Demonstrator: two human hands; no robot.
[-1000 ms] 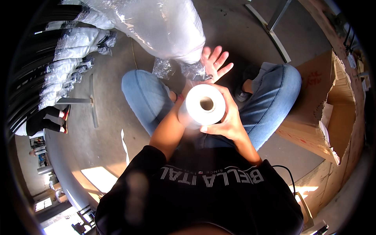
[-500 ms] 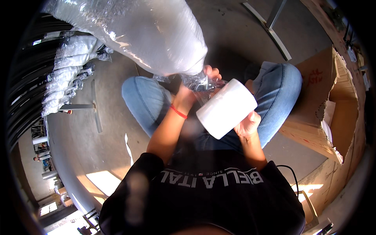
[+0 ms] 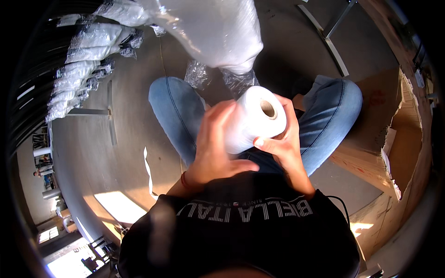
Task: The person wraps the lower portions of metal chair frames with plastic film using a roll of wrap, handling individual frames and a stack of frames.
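A white roll of stretch film is tilted in front of my lap, the hole of its cardboard core turned up and to the right. My right hand grips the roll, its thumb over the near edge and its fingers around the right side. At the roll's left side is my left hand, slightly blurred, with fingers stretched and thumb sticking out apart; whether it touches the roll is hard to tell. Just beyond, a large film-wrapped bundle ends in crumpled loose film close behind the roll.
Several film-wrapped ends of black lengths reach in at the upper left. A torn, opened cardboard box stands by my right knee. Metal stand legs rest on the floor ahead; a white strip lies at the left.
The roll has turned, so its core hole now shows. My left hand has come away from the bundle's film end to the roll's left side. The bundle appears higher in view.
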